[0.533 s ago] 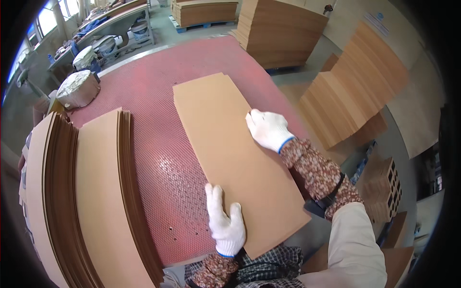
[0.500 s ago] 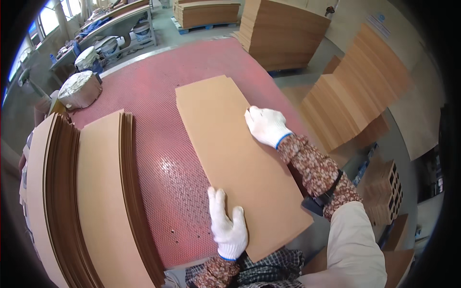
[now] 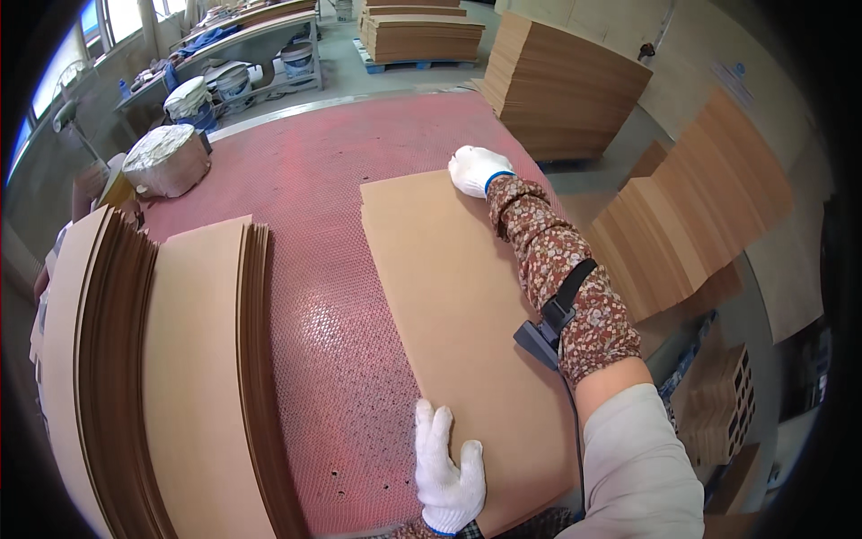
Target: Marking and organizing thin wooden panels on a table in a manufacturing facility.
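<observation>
A thin stack of long tan boards (image 3: 449, 296) lies lengthwise in front of me on a red mesh-patterned table top (image 3: 332, 350). My right hand (image 3: 479, 171), in a white knit glove, is closed at the far right corner of the stack, its fingers curled over the edge and partly hidden. Low on the near left edge rests my left hand (image 3: 449, 472), also gloved, with its fingers stretched out along the side and its thumb apart over the top face. A black strap with a small dark box (image 3: 539, 344) is round my right forearm.
Two tall stacks of similar boards (image 3: 193, 359) stand along the left. A wrapped round bundle (image 3: 166, 162) sits at the table's far left corner. Right of the table are more board piles (image 3: 691, 207); beyond its far edge stand another pile (image 3: 561, 90) and a pallet stack (image 3: 422, 38).
My right hand has slid from the stack's right side up to its far corner. My left hand stays at the near left edge. The whole view has shifted slightly.
</observation>
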The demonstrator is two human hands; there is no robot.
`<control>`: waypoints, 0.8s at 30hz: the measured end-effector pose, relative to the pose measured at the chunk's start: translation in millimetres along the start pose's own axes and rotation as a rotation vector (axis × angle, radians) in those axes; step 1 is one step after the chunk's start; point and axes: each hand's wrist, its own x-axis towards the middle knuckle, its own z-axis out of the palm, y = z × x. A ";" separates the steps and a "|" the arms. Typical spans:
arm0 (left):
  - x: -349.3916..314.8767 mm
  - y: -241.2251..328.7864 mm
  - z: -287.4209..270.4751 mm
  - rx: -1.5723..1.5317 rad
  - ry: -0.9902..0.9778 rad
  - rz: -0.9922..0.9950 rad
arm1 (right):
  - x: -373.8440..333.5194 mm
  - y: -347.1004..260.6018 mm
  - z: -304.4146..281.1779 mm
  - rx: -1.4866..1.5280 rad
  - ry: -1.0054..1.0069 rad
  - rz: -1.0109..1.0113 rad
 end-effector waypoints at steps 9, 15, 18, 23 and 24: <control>2.2 -7.4 2.6 -0.098 -0.002 -0.029 | -89.4 5.3 -5.2 -0.020 -0.004 0.023; 8.1 -9.0 6.5 -0.052 -0.054 -0.062 | -221.6 36.5 15.3 -0.074 0.019 0.043; 10.8 -13.4 5.3 -0.085 -0.038 -0.048 | -290.0 39.9 18.1 -0.111 0.011 0.048; 13.5 -14.9 13.5 -0.195 -0.034 -0.065 | -406.5 63.1 31.3 -0.146 0.171 -0.142; 14.1 -14.8 10.7 -0.186 -0.029 -0.064 | -428.0 57.0 24.4 -0.148 0.214 -0.191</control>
